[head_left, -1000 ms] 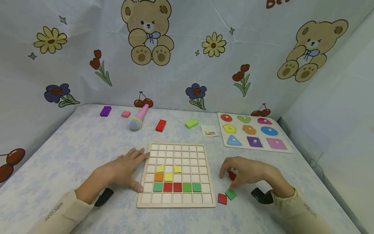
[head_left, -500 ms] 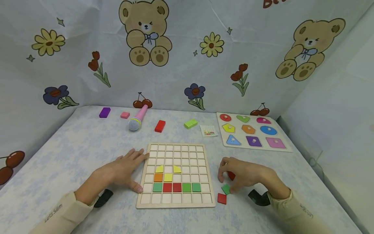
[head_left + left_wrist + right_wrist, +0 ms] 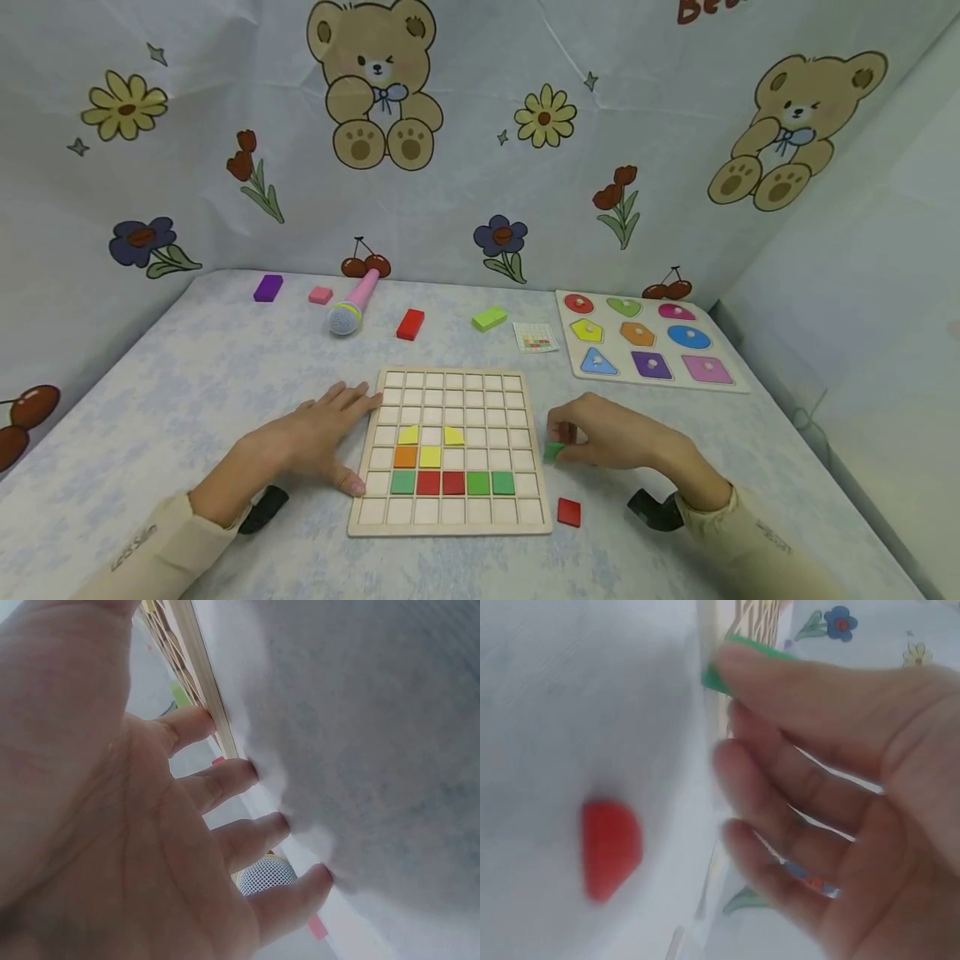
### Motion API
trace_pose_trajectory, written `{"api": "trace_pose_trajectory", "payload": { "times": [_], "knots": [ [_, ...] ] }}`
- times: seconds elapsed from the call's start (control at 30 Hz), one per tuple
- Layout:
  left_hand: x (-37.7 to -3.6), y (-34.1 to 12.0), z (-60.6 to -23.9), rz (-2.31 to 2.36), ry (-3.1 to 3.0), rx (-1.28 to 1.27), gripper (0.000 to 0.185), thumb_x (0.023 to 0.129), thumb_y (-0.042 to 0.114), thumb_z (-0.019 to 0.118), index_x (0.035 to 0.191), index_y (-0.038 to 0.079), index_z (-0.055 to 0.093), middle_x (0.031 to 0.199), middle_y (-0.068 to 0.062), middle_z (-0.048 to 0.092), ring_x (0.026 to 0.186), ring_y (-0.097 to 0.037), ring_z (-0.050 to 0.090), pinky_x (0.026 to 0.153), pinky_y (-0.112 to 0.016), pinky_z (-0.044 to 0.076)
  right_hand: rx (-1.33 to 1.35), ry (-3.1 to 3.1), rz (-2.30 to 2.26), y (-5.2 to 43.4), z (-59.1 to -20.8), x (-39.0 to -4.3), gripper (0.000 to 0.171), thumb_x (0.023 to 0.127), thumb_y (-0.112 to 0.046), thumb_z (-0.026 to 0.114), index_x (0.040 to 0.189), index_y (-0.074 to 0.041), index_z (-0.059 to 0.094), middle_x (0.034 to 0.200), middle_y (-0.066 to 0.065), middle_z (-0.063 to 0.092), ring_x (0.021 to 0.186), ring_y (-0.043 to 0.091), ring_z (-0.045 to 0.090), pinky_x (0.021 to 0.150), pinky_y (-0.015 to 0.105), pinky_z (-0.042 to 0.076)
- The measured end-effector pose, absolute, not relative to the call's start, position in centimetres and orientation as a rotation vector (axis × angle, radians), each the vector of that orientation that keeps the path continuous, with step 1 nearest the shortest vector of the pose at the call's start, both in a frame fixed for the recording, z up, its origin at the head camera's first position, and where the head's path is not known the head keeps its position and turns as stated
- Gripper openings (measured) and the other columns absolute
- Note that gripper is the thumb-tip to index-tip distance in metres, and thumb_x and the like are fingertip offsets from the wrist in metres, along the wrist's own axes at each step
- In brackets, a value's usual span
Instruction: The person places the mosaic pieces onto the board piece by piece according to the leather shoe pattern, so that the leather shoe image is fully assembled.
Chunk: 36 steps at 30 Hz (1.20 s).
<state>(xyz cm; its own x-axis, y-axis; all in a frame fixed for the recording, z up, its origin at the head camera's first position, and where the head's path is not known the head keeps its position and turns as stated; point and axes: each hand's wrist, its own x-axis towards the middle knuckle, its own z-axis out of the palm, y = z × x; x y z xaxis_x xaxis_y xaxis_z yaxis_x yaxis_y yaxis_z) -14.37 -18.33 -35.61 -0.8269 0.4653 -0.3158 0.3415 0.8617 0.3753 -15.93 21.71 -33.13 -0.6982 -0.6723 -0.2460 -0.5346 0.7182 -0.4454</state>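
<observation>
A wooden grid board (image 3: 450, 531) lies flat on the table with coloured tiles in some of its cells. Its lower row holds green and red squares (image 3: 441, 482); above are an orange square (image 3: 405, 457), a yellow square (image 3: 430, 457) and two cut-cornered yellow pieces. My left hand (image 3: 318, 437) rests with spread fingers, thumb and index at the board's left edge. Just off the right edge, my right hand (image 3: 618, 429) pinches a green tile (image 3: 552, 451) between thumb and fingers. A red tile (image 3: 568, 512) lies nearer me. The right wrist view shows a rounded red piece (image 3: 611, 851) below that hand.
Behind the board lie a toy microphone (image 3: 352, 308), a red block (image 3: 410, 324), a lime block (image 3: 490, 317), a pattern card (image 3: 536, 337), and pink and purple blocks (image 3: 267, 288). A knobbed shape puzzle (image 3: 652, 337) sits at the back right, before a printed cloth.
My right hand drew the green tile across the table, then picked it up and brought it forward and left to the board's right edge. My left hand has stayed put.
</observation>
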Motion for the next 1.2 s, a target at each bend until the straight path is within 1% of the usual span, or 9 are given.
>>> {"api": "trace_pose_trajectory", "payload": {
  "times": [0.17, 0.23, 0.37, 0.53, 0.63, 0.9, 1.03, 1.1, 1.2],
  "knots": [
    [-14.5, -18.4, -35.5, 0.419, 2.642, 0.592, 0.125, 0.062, 0.065, 0.083, 0.16, 0.015, 0.024, 0.166, -0.021, 0.016, 0.151, -0.051, 0.01, 0.113, -0.075, 0.017, -1.081, 2.549, -0.548, 19.0, -32.7, -16.5, 0.004, 0.094, -0.018, 0.071, 0.098, -0.02, 0.072, 0.087, -0.014, 0.068, 0.077, 0.002, 0.059, 0.07, 0.021, 0.055],
    [-14.5, -18.4, -35.5, 0.418, 2.644, 0.595, 0.125, 0.062, 0.065, 0.083, 0.16, 0.015, 0.024, 0.166, -0.021, 0.016, 0.151, -0.051, 0.01, 0.113, -0.075, 0.017, -1.147, 2.553, -0.555, 17.6, -32.6, -16.7, 0.006, 0.096, -0.018, 0.07, 0.1, -0.018, 0.073, 0.089, -0.013, 0.069, 0.079, 0.002, 0.06, 0.076, 0.021, 0.055],
    [-14.4, -18.2, -35.5, 0.429, 2.638, 0.6, 0.124, 0.063, 0.064, 0.083, 0.16, 0.015, 0.024, 0.166, -0.021, 0.015, 0.151, -0.051, 0.009, 0.113, -0.075, 0.017, -1.161, 2.557, -0.557, 14.7, -32.9, -16.6, 0.008, 0.096, -0.019, 0.069, 0.103, -0.018, 0.072, 0.09, -0.013, 0.07, 0.08, 0.0, 0.061, 0.077, 0.02, 0.054],
    [-14.2, -18.2, -35.4, 0.437, 2.634, 0.592, 0.124, 0.063, 0.064, 0.083, 0.16, 0.014, 0.024, 0.166, -0.021, 0.015, 0.151, -0.05, 0.009, 0.114, -0.075, 0.016, -1.21, 2.581, -0.498, 12.0, -33.8, -16.1, 0.004, 0.094, -0.019, 0.072, 0.096, -0.017, 0.069, 0.078, -0.014, 0.064, 0.07, 0.001, 0.054, 0.065, 0.016, 0.048],
    [-14.2, -18.2, -35.4, 0.435, 2.637, 0.594, 0.124, 0.063, 0.064, 0.083, 0.16, 0.015, 0.024, 0.166, -0.021, 0.015, 0.151, -0.05, 0.009, 0.114, -0.074, 0.017, -1.247, 2.621, -0.456, 11.1, -34.1, -15.9, 0.006, 0.093, -0.019, 0.073, 0.091, -0.017, 0.068, 0.074, -0.013, 0.06, 0.065, 0.002, 0.05, 0.059, 0.015, 0.045],
    [-14.4, -18.3, -35.5, 0.433, 2.641, 0.623, 0.124, 0.063, 0.065, 0.083, 0.16, 0.015, 0.024, 0.166, -0.02, 0.016, 0.151, -0.05, 0.01, 0.114, -0.074, 0.017, -1.243, 2.699, -0.412, 10.4, -34.6, -15.2, 0.01, 0.09, -0.017, 0.076, 0.081, -0.019, 0.071, 0.072, -0.015, 0.062, 0.064, 0.0, 0.052, 0.057, 0.015, 0.045],
    [-14.4, -18.3, -35.5, 0.43, 2.642, 0.621, 0.124, 0.063, 0.064, 0.082, 0.16, 0.014, 0.024, 0.166, -0.021, 0.016, 0.151, -0.05, 0.01, 0.114, -0.074, 0.017, -1.294, 2.669, -0.406, 10.7, -34.4, -14.9, 0.008, 0.09, -0.014, 0.075, 0.082, -0.016, 0.078, 0.079, -0.011, 0.067, 0.071, 0.0, 0.054, 0.061, 0.013, 0.046],
    [-14.3, -18.2, -35.5, 0.428, 2.64, 0.617, 0.123, 0.064, 0.064, 0.083, 0.16, 0.014, 0.024, 0.166, -0.021, 0.016, 0.151, -0.05, 0.01, 0.114, -0.074, 0.018, -1.312, 2.651, -0.382, 11.1, -34.3, -14.7, 0.006, 0.091, -0.014, 0.075, 0.089, -0.015, 0.081, 0.087, -0.008, 0.069, 0.077, 0.001, 0.056, 0.066, 0.013, 0.049],
    [-14.3, -18.2, -35.5, 0.425, 2.638, 0.608, 0.123, 0.064, 0.063, 0.083, 0.16, 0.014, 0.024, 0.166, -0.021, 0.017, 0.151, -0.051, 0.011, 0.114, -0.074, 0.018, -1.307, 2.633, -0.319, 12.0, -34.1, -14.3, 0.014, 0.095, -0.02, 0.071, 0.106, -0.017, 0.079, 0.105, -0.005, 0.068, 0.092, 0.005, 0.059, 0.078, 0.018, 0.053]
  ]
}}
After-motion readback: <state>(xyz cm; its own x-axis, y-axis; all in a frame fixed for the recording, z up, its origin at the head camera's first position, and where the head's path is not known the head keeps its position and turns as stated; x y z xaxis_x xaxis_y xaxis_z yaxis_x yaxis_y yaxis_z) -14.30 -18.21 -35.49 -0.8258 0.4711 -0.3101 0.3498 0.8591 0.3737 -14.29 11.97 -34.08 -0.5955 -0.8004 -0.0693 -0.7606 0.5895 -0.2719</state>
